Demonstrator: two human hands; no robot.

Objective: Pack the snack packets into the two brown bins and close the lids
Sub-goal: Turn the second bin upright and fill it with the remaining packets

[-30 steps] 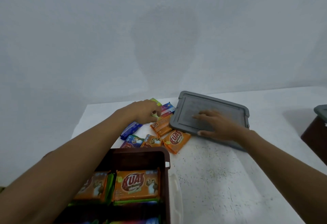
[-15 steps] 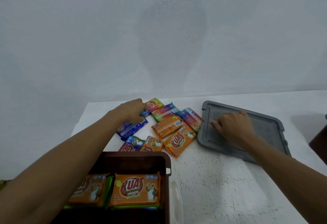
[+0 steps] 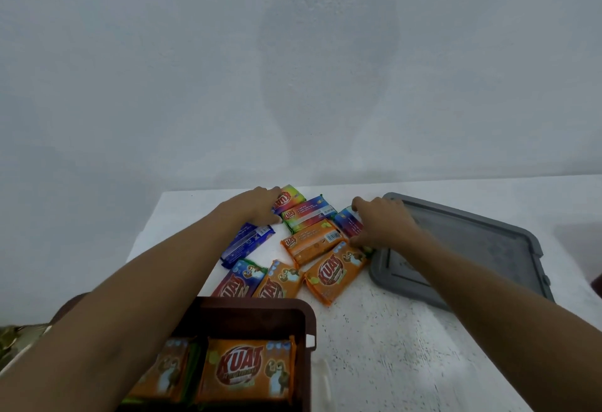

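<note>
Glossy orange, blue, rainbow snack pkts (image 3: 335, 273) lie mid-frame on tabletop (image 3: 391, 330); left hand (image 3: 257, 206) rests on rainbow pkt (image 3: 291, 196), grip unclear; right hand (image 3: 381, 222) pinches blue-red pkt (image 3: 345, 222) beside grey lid (image 3: 472, 248).

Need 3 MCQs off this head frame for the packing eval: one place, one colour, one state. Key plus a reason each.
1. Where is the grey lid?
A) held up in the air
B) flat on the table, right of the loose packets
C) leaning on the wall

2. What colour is the KUAT packet in the brown bin?
A) orange
B) blue
C) white

3. The brown bin is:
A) lidded
B) open, empty
C) open, holding packets

Key:
1 B, the lid lies on the tabletop beside the pile.
2 A, its wrapper is orange.
3 C, no lid sits on it and packets show inside.
</note>
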